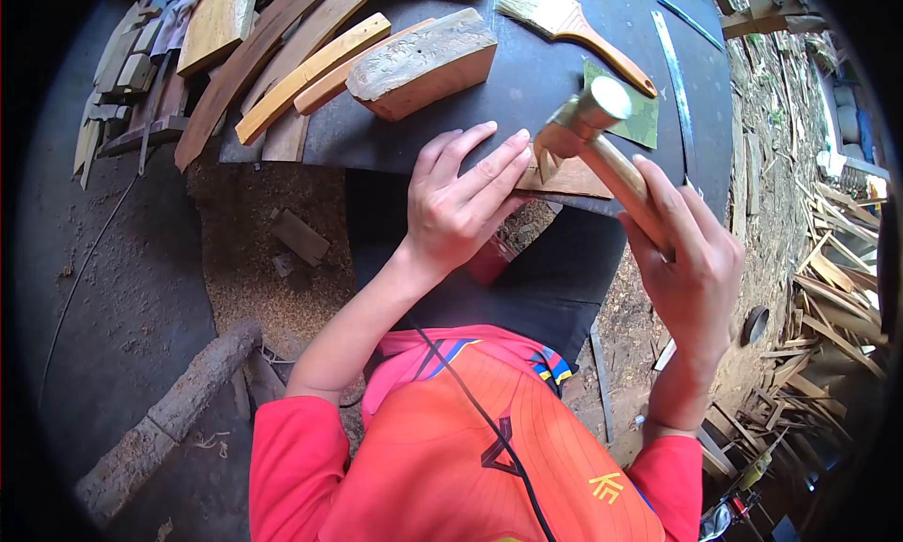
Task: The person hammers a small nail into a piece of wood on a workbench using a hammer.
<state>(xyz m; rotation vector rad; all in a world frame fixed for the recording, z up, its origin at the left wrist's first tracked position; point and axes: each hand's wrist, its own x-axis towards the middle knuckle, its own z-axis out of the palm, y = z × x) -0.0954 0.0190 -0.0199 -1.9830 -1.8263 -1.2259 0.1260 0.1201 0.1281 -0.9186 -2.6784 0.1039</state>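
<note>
Red sleeves and an orange shirt [470, 448] fill the bottom. Up from them, the right hand [691, 269] is wrapped tight around the handle of a wooden hammer with a round brass-coloured head [588, 114]. Its head sits just above a small flat brown piece of wood [569, 177] on the dark table [527, 81]. Flat with fingers spread, the left hand [461, 203] presses beside that piece. A wood-handled paintbrush [564, 20] lies farther back.

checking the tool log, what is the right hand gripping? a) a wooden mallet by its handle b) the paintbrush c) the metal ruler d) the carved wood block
a: the right hand wraps the handle of the wooden mallet, whose head hangs over the small wood piece that the left hand presses down; the paintbrush lies untouched on the bench.
</note>
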